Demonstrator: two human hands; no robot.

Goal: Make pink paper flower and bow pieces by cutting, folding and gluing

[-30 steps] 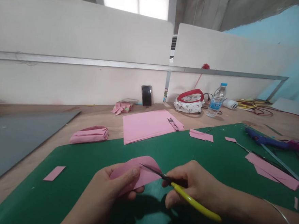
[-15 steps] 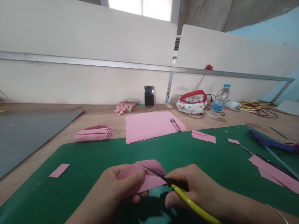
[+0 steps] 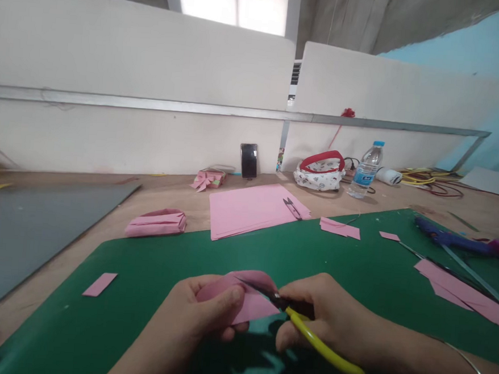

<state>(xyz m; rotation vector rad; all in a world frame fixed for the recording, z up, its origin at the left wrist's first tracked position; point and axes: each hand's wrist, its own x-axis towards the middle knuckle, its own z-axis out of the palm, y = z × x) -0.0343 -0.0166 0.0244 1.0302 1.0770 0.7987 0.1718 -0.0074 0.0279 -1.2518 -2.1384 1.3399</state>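
A curved piece of pink paper (image 3: 254,311) is pinched between the thumb and fingers of my left hand (image 3: 207,309). Yellow-handled scissors (image 3: 324,347) are gripped in my right hand (image 3: 330,315), their dark blades lying across the pink paper with the tips pointing left, close to my left thumb. Both hands are low over the green cutting mat (image 3: 153,271), at the middle front. My right fingers partly hide the scissors' handles.
Behind the hands lies a stack of pink paper sheets (image 3: 248,207) with small thread snips (image 3: 293,208) on it. Left of it sits a folded pink paper roll (image 3: 156,224). Pink strips (image 3: 464,293) and a blue glue gun (image 3: 451,235) lie right. A water bottle (image 3: 365,172) stands at the back.
The scissors' blades have closed a little on the pink paper, and the yellow handle has shifted slightly left. The paper's cut edge has opened slightly; both hands stay nearly in place.
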